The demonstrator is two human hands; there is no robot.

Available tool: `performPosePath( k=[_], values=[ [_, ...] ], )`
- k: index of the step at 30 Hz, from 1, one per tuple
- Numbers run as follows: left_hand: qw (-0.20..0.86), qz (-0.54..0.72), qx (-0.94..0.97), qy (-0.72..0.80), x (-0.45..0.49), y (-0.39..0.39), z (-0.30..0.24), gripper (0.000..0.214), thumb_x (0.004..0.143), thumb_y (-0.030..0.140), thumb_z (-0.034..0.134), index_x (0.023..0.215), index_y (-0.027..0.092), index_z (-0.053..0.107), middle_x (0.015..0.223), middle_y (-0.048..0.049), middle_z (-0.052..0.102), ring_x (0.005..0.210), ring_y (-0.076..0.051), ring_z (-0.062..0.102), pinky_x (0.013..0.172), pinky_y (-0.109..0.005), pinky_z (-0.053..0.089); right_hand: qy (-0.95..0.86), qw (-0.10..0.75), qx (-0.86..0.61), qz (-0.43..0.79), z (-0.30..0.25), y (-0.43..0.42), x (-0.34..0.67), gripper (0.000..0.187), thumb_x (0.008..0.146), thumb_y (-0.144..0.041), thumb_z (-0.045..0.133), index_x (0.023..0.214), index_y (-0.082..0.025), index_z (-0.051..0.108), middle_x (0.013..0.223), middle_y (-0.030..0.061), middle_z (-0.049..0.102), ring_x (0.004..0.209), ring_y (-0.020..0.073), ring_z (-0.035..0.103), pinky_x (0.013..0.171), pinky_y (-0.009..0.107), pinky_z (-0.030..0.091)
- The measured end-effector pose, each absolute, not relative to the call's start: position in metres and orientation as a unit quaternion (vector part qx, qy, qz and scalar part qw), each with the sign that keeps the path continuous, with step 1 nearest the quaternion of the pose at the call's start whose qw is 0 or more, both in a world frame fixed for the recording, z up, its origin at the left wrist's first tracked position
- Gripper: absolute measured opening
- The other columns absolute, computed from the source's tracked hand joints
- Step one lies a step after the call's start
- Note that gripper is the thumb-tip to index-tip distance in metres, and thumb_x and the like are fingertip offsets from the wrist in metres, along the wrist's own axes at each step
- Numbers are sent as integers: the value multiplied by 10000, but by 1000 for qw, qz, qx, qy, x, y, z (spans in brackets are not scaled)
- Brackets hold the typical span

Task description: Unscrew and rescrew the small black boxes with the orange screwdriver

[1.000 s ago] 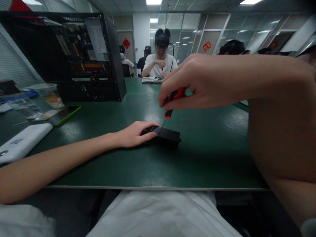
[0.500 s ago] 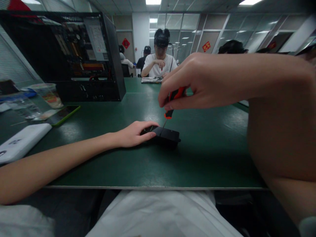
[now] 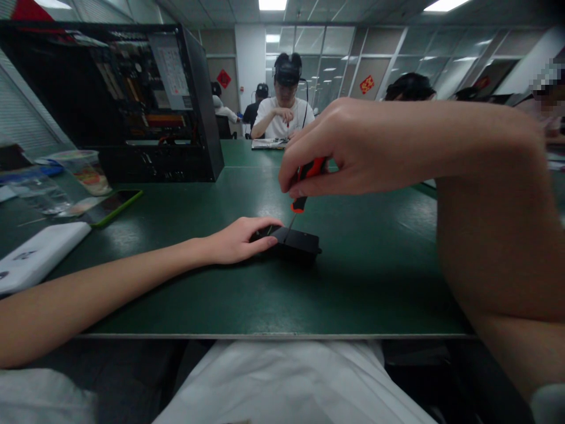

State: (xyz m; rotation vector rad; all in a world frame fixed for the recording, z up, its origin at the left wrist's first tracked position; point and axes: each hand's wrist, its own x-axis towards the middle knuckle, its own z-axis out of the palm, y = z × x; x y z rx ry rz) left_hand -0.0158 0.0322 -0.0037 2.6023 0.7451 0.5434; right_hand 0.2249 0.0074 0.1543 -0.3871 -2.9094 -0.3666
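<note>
A small black box-shaped device lies on the green table; its exact kind does not show. My left hand grips its left end, thumb on the near side and fingers over the far side. Above it, my right hand is closed around the red and black handle of a screwdriver. The thin shaft slants down and its tip meets the top face of the device, close to my left thumb. Where exactly the tip sits is too small to tell.
An opened black computer case stands at the back left. Before it are a plastic cup, a phone with a green edge and a white flat object. Across the table a person works over a flat item.
My right hand and the screwdriver have shifted very slightly left in the picture, along with a small camera movement. Both hands keep their hold.
</note>
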Motion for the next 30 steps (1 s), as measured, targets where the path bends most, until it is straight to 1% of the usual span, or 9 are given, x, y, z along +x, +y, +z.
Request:
performPosePath(
  k=[6,9,12,15,19,22,27,30],
  values=[
    [195,190,924,268,-16,32,-4,393,1023,413,474,1303,156,577,1129,-81,698,986,-207,657,856,-281,473,-977,98,-135,-130,153,5,220,143,944,-269,603,895,-231,732,806,-45,680,695,67,558,630,240,423],
    [203,188,922,272,-15,31,-3,402,1027,434,463,1292,157,580,1104,-78,697,973,-208,654,851,-286,473,-974,120,-129,-141,149,6,209,140,956,-272,594,913,-228,720,839,-36,682,733,79,562,706,262,433],
    [211,191,919,273,-15,30,-2,398,1027,440,462,1281,158,582,1093,-70,694,966,-204,648,857,-290,471,-968,133,-128,-170,144,7,196,150,966,-232,564,931,-196,705,907,-2,672,814,110,552,785,290,425],
    [214,191,917,277,-15,30,-2,391,1028,436,466,1279,160,583,1108,-64,693,988,-204,645,862,-288,473,-962,146,-138,-186,138,12,185,167,974,-240,545,964,-197,706,956,9,672,851,116,553,812,283,416],
    [210,188,916,285,-15,29,-2,410,1024,441,469,1278,142,591,1080,-67,704,964,-204,655,844,-289,485,-954,199,-129,-181,129,25,178,188,966,-264,538,967,-182,707,947,30,674,848,132,579,795,290,420],
    [212,186,915,289,-15,30,-2,428,1021,450,476,1296,143,590,1102,-76,718,966,-208,670,844,-291,496,-947,233,-150,-162,120,40,175,219,978,-291,507,951,-189,698,943,49,671,835,152,575,768,302,404],
    [195,192,920,282,-15,32,-3,442,1011,435,491,1315,129,586,1163,-110,721,1009,-225,685,901,-310,502,-938,262,-180,-141,110,63,175,243,974,-332,496,902,-188,679,889,46,666,794,148,541,729,296,361],
    [188,194,922,278,-15,32,-4,440,1010,422,489,1317,120,585,1174,-120,721,1024,-231,686,907,-314,504,-935,262,-187,-148,108,67,177,247,965,-337,506,885,-181,680,869,49,671,774,147,537,719,299,352]
  ],
)
